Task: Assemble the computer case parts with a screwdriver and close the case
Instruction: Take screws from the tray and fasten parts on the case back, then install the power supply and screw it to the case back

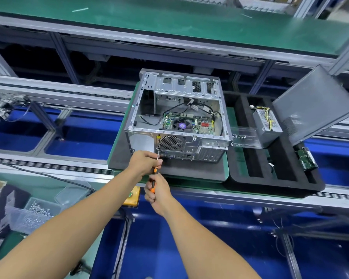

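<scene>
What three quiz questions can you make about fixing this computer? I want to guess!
1. True or false: the side panel is already closed on the computer case.
2. Which hand grips the screwdriver handle: A left hand, B right hand?
3. What colour, besides black, is the screwdriver handle?

Key
1. False: it leans off to the right, and the case is open.
2. B. The left hand steadies the shaft near the case's back.
3. Orange.
</scene>
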`<state>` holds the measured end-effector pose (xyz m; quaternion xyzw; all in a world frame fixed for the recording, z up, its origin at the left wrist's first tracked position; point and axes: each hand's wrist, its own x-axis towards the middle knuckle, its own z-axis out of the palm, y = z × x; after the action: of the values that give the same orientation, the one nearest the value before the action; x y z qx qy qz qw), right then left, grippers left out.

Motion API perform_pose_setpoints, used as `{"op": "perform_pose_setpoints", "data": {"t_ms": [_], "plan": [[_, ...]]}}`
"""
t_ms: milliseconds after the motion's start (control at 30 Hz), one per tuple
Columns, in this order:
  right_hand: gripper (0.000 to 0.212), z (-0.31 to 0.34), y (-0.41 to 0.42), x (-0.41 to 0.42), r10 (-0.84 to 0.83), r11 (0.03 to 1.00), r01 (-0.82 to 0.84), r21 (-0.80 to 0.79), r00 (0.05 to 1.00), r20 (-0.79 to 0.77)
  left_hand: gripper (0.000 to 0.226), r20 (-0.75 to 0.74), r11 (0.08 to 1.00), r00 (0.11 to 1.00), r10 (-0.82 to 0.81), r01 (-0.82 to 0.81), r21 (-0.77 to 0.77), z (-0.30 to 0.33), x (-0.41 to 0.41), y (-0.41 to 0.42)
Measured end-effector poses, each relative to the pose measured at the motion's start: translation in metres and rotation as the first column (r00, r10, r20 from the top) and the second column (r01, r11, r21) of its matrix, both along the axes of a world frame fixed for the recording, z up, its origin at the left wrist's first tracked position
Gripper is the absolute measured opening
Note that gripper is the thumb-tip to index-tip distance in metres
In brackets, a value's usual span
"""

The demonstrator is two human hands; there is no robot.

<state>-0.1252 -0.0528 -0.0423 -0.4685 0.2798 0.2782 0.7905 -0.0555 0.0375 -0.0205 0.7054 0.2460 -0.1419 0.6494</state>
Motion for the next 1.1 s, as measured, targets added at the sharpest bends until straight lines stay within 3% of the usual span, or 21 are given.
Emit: {"op": "perform_pose_setpoints", "data": {"t_ms": [133, 267, 367, 467, 600, 733, 833, 900, 1033, 1100], "plan": [[0.015, 0.004, -0.002, -0.008, 0.113, 0.976, -0.112, -0.187, 0.994, -0.010, 0.023, 0.005, 0.996, 0.996, -0.092, 0.092, 0.015, 0.010, -0.011, -0.005], [0.018, 0.000, -0.020, -0.017, 0.251, 0.901, -0.154, -0.405, 0.947, 0.200, 0.019, 0.200, 0.954, 0.943, -0.265, 0.225, 0.199, 0.026, -0.032, -0.020], [0.010, 0.016, -0.044, -0.007, 0.288, 0.783, -0.007, -0.622, 0.891, 0.352, 0.017, 0.418, 0.920, 0.843, -0.338, 0.202, 0.337, 0.049, -0.038, -0.034], [0.010, 0.051, -0.068, 0.015, 0.321, 0.663, 0.198, -0.722, 0.796, 0.513, 0.015, 0.588, 0.940, 0.743, -0.320, 0.171, 0.296, 0.083, -0.023, -0.051], [0.029, 0.101, -0.114, 0.044, 0.314, 0.593, 0.435, -0.677, 0.649, 0.692, 0.012, 0.716, 0.975, 0.662, -0.221, 0.141, 0.171, 0.123, 0.014, -0.084], [0.019, 0.128, -0.184, 0.092, 0.192, 0.513, 0.624, -0.589, 0.586, 0.787, 0.008, 0.727, 0.982, 0.662, -0.184, 0.147, 0.114, 0.145, 0.054, -0.128], [0.023, 0.129, -0.250, 0.144, 0.177, 0.413, 0.659, -0.629, 0.619, 0.765, 0.005, 0.692, 0.965, 0.674, -0.260, 0.210, 0.157, 0.152, 0.092, -0.162], [0.027, 0.120, -0.295, 0.182, 0.202, 0.333, 0.612, -0.718, 0.697, 0.688, 0.005, 0.640, 0.952, 0.707, -0.302, 0.252, 0.171, 0.152, 0.124, -0.183], [0.044, 0.093, -0.376, 0.252, 0.251, 0.091, 0.311, -0.946, 0.912, 0.324, 0.005, 0.508, 0.942, 0.794, -0.333, 0.261, 0.211, 0.137, 0.191, -0.215], [0.062, 0.084, -0.402, 0.276, 0.242, 0.043, 0.108, -0.993, 0.963, 0.115, 0.006, 0.463, 0.932, 0.815, -0.347, 0.246, 0.266, 0.127, 0.216, -0.226]]}}
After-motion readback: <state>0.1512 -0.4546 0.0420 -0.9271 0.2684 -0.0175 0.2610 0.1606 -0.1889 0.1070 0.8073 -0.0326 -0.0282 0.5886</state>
